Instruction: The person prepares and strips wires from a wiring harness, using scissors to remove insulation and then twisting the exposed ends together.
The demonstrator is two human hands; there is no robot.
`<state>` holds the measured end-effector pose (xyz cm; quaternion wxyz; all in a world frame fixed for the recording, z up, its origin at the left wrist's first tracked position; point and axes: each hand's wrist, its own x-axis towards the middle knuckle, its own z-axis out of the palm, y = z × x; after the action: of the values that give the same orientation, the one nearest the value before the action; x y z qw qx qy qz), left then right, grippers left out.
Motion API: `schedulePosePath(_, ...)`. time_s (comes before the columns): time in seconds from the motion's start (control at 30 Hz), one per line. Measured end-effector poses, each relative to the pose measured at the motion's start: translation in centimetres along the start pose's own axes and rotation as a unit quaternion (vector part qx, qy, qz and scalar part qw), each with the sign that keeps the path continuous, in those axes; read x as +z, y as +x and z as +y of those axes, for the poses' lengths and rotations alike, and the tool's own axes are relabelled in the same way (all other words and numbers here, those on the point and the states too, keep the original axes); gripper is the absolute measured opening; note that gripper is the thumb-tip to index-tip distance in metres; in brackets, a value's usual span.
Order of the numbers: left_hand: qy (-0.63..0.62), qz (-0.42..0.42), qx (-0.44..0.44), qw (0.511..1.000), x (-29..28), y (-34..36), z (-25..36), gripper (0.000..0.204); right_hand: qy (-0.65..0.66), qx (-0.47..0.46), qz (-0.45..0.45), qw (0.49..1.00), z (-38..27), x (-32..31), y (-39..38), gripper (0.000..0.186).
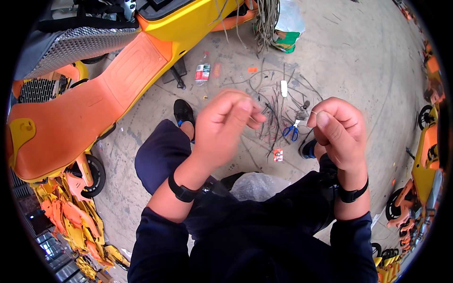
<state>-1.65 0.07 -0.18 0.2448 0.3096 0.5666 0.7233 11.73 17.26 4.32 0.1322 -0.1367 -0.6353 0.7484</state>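
Observation:
My left hand (225, 125) is raised in the middle, slightly blurred, with its fingers curled toward the thumb; what they hold, if anything, is too small to make out. To its right, my right hand (336, 129) pinches a thin pale wire (313, 113) between thumb and forefinger. Below them on the concrete floor lies a loose tangle of dark cables and wires (272, 111), with blue-handled scissors (291, 132), a white oblong piece (284, 88) and a small red packet (278, 155) among and beside them.
A yellow-and-orange scooter (127, 80) spans the upper left; more scooters (422, 165) line the right rim. Yellow panels (71, 217) are piled lower left. A plastic bottle (203, 70), hanging cords (264, 23) and a green bag (285, 40) stand beyond my hands; bubble wrap (257, 184) lies between my legs.

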Motion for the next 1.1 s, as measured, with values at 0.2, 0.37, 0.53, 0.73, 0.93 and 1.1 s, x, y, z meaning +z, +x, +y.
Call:
schedulePosePath(0.2, 0.025, -0.038, 0.012, 0.999, 1.0, 0.0, 0.0, 0.017, 0.067, 0.064, -0.049, 0.994, 0.3, 0.0, 0.1, 0.016)
schedulePosePath(0.37, 0.055, -0.055, -0.003, 0.997, 0.9, -0.2, 0.6, 0.015, 0.190, 0.124, -0.095, 0.969, 0.8, 0.0, 0.4, 0.017)
schedulePosePath(0.53, 0.066, -0.054, 0.023, 0.996, 1.4, -0.2, 0.5, 0.015, 0.230, 0.148, -0.126, 0.954, 1.4, 0.2, 0.6, 0.018)
schedulePosePath(0.73, -0.025, -0.092, -0.052, 0.994, 1.8, -0.7, 1.2, 0.019, 0.256, 0.156, -0.121, 0.946, 1.8, 0.1, 0.8, 0.017)
schedulePosePath(0.93, 0.073, -0.044, -0.011, 0.996, 1.1, -0.3, 0.8, 0.011, -0.116, -0.018, -0.042, 0.992, 2.1, 0.8, 1.0, 0.009)
schedulePosePath(1.1, 0.187, -0.080, 0.050, 0.978, 0.9, -0.1, 1.0, 0.006, -0.284, -0.185, -0.066, 0.938, 2.8, 0.9, 1.4, 0.005)
